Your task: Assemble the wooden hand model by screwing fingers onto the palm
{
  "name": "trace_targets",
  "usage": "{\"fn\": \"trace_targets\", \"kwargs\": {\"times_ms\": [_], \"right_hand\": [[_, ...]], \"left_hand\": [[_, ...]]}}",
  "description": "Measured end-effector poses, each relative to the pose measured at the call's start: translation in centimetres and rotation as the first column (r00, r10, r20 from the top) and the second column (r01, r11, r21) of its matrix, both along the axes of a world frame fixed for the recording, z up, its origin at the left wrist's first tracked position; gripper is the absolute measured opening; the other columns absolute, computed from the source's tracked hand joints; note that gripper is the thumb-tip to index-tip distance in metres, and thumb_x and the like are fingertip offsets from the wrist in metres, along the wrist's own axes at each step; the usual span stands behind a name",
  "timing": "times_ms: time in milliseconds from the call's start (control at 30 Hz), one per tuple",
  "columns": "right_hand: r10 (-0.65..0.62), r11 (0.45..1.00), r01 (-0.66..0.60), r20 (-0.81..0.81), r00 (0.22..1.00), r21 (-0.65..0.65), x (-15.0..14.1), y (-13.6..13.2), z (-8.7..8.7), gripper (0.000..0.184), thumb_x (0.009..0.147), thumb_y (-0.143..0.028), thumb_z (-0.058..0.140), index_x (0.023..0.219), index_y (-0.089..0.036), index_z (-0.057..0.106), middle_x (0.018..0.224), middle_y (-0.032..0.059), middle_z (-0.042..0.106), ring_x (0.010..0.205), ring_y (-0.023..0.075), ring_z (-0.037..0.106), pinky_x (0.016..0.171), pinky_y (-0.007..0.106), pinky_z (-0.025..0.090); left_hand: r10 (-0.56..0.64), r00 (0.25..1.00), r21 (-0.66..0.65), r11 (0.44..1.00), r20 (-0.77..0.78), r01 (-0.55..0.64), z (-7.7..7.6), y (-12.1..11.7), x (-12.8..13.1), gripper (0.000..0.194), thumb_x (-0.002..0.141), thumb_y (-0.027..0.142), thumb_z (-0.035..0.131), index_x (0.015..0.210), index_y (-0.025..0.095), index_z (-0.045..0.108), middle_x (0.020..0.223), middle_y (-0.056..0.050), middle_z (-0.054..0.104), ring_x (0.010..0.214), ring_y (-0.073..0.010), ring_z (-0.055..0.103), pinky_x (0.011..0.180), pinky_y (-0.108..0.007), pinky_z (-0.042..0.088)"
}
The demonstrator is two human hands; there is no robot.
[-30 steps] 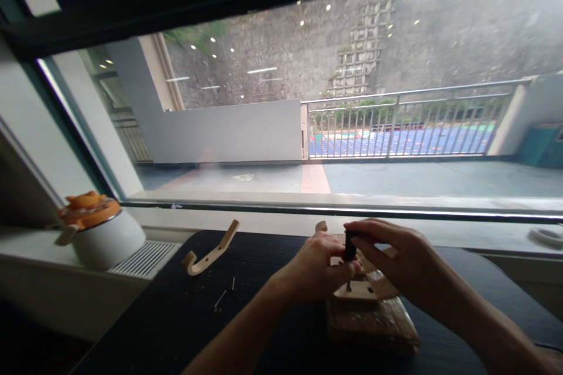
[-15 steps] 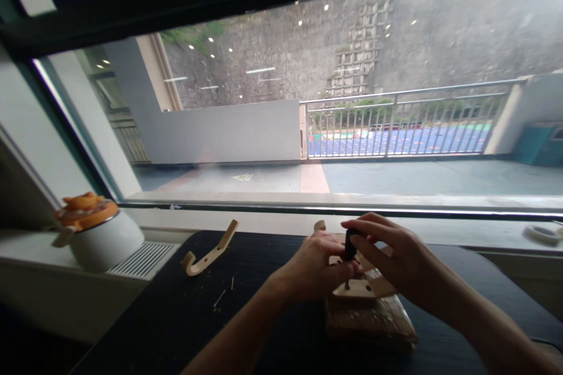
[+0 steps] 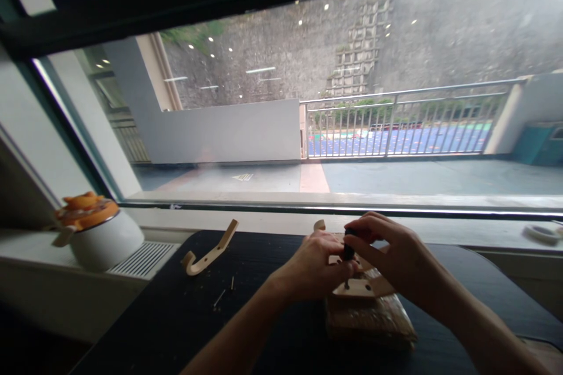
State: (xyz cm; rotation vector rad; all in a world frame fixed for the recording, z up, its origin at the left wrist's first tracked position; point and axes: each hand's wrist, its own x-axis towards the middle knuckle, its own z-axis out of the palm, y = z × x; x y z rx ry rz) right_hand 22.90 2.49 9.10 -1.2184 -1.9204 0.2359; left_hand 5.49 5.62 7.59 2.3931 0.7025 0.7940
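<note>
My right hand is closed around the black handle of a screwdriver, held upright with its shaft pointing down. The shaft's lower end meets a pale wooden piece beside a dark hole in it. My left hand is closed over the wooden parts, its thumb and fingers close around the lower screwdriver; its fingertips are partly hidden. A curved wooden end shows behind the left hand. The wooden piece rests on a brown block wrapped in clear plastic.
Left on the black table lies a separate wooden hook piece with holes. Two thin screws lie near it. A white pot with an orange lid stands on the sill, and a tape roll lies at the right.
The fingers of my right hand have shifted and curled more around the screwdriver handle. My left hand stays in place. The view has moved very slightly.
</note>
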Motion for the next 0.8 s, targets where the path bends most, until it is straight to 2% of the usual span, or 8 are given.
{"fn": "trace_targets", "kwargs": {"times_ms": [167,267,467,633,800], "right_hand": [[0.061,0.998,-0.061,-0.004,0.998,-0.014,0.03,-0.28,0.25,0.026,0.088,-0.036,0.051,0.108,-0.025,0.064,0.098,0.0028,0.066,0.077,0.0149,0.061,0.067,0.027,0.049],[0.092,0.995,-0.092,0.004,0.996,-0.023,0.21,-0.36,0.52,0.025,0.088,-0.035,0.050,0.104,-0.024,0.066,0.095,0.0029,0.067,0.080,0.0160,0.062,0.069,0.028,0.049],[0.017,1.000,-0.017,0.020,1.000,-0.005,0.37,-0.03,0.54,0.022,0.086,-0.036,0.053,0.098,-0.024,0.066,0.085,0.0011,0.067,0.076,0.0160,0.062,0.066,0.028,0.048],[-0.064,0.998,0.064,0.003,0.998,-0.015,0.02,0.03,0.21,0.019,0.082,-0.038,0.057,0.090,-0.022,0.064,0.075,0.0001,0.065,0.069,0.0155,0.061,0.059,0.026,0.048],[0.006,1.000,-0.006,0.002,1.000,-0.018,-0.18,-0.36,0.19,0.027,0.086,-0.035,0.052,0.107,-0.023,0.065,0.086,0.0029,0.068,0.073,0.0164,0.063,0.062,0.027,0.050]], "left_hand": [[-0.012,1.000,0.016,1.000,0.018,0.012,0.07,-0.02,-0.04,0.012,0.083,0.022,0.058,0.074,0.018,0.065,0.086,0.000,0.070,0.084,-0.0164,0.060,0.101,-0.035,0.030],[-0.020,0.999,0.036,0.999,0.031,0.019,0.04,-0.04,0.01,0.011,0.082,0.019,0.059,0.072,0.017,0.064,0.086,0.000,0.070,0.083,-0.0149,0.060,0.099,-0.033,0.032],[-0.017,0.999,0.057,0.998,0.051,0.014,-0.12,-0.05,0.15,0.017,0.081,0.018,0.056,0.064,0.015,0.058,0.077,0.001,0.065,0.081,-0.0140,0.057,0.086,-0.027,0.039],[-0.009,1.000,0.027,1.000,0.027,0.008,0.15,-0.26,0.05,0.016,0.080,0.018,0.054,0.065,0.015,0.059,0.082,-0.001,0.066,0.087,-0.0159,0.057,0.089,-0.030,0.038],[-0.009,1.000,-0.009,1.000,0.007,0.009,0.39,-0.27,-0.12,0.010,0.080,0.017,0.055,0.073,0.017,0.062,0.088,-0.001,0.068,0.088,-0.0176,0.058,0.100,-0.035,0.032]]}}
